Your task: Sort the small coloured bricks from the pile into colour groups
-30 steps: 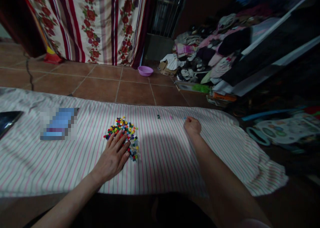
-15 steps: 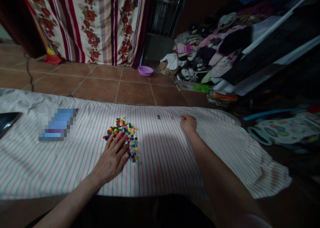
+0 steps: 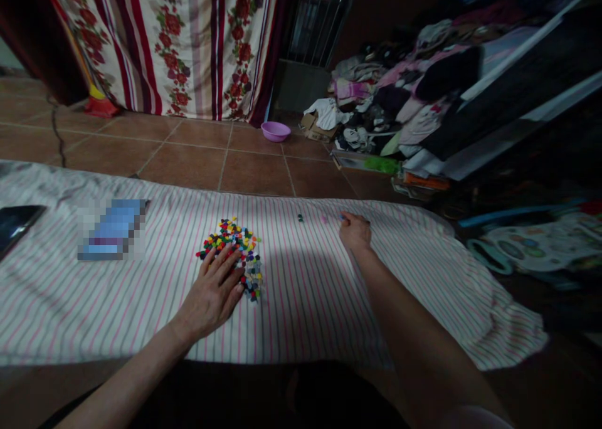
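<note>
A heap of tiny multicoloured pieces (image 3: 239, 236), block-like but too small to make out in detail, lies on a striped cloth (image 3: 301, 303). My left hand (image 3: 214, 294) rests flat on the near-left side of this heap, fingers stretched out, covering part of it. Farther right, my right hand (image 3: 356, 231) is closed in a pinch near the cloth's far edge. A small blue piece (image 3: 342, 216) shows at its fingertips. Just left of that hand sits a pink piece (image 3: 323, 219), and beyond it a little dark green cluster (image 3: 300, 217).
A phone-like device with a blurred screen (image 3: 113, 228) lies left of the heap, and a dark glossy object (image 3: 19, 225) at the far left. Past the cloth are a tiled floor (image 3: 188, 156), a purple basin (image 3: 275, 131), a floral curtain (image 3: 197, 52) and piled clothes (image 3: 390, 96).
The view has shifted slightly. My left hand stays spread on the heap, and my right hand keeps its pinch on the blue piece in the same spot.
</note>
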`<state>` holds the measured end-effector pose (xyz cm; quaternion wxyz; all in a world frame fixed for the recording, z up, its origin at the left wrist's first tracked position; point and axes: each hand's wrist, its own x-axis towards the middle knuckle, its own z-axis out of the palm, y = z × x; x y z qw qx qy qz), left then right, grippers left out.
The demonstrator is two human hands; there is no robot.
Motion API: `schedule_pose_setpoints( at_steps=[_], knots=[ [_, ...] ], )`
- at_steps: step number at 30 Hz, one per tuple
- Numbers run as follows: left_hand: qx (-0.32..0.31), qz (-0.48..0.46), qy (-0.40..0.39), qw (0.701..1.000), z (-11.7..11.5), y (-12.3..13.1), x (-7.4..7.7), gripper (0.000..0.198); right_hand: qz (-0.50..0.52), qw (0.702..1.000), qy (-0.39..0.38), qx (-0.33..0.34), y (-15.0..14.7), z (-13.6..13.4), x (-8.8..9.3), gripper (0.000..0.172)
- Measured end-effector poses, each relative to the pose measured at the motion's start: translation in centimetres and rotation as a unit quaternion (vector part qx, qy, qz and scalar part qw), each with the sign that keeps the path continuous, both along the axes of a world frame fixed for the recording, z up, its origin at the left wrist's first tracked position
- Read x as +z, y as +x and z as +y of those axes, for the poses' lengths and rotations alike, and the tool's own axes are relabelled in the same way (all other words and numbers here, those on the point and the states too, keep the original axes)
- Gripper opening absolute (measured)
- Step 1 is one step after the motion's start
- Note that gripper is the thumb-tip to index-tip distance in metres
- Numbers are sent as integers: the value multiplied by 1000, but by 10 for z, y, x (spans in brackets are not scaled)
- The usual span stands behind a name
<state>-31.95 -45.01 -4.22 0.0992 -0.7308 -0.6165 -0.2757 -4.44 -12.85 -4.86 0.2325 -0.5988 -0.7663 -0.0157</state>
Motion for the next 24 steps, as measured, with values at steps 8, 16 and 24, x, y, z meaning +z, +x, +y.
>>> schedule_pose_setpoints(
  at_steps=[8, 16, 24],
  knots=[
    [22, 10, 18, 1000, -7, -8, 0, 31, 147, 986, 57, 48, -31, -53, 12, 31],
    [96, 39, -12, 995, -22, -7, -9, 50, 216, 922, -74, 311, -96, -166, 17, 15],
    [91, 51, -40, 994, -28, 6, -5, 56, 120, 924, -99, 348, -116, -202, 4, 19]
  ],
)
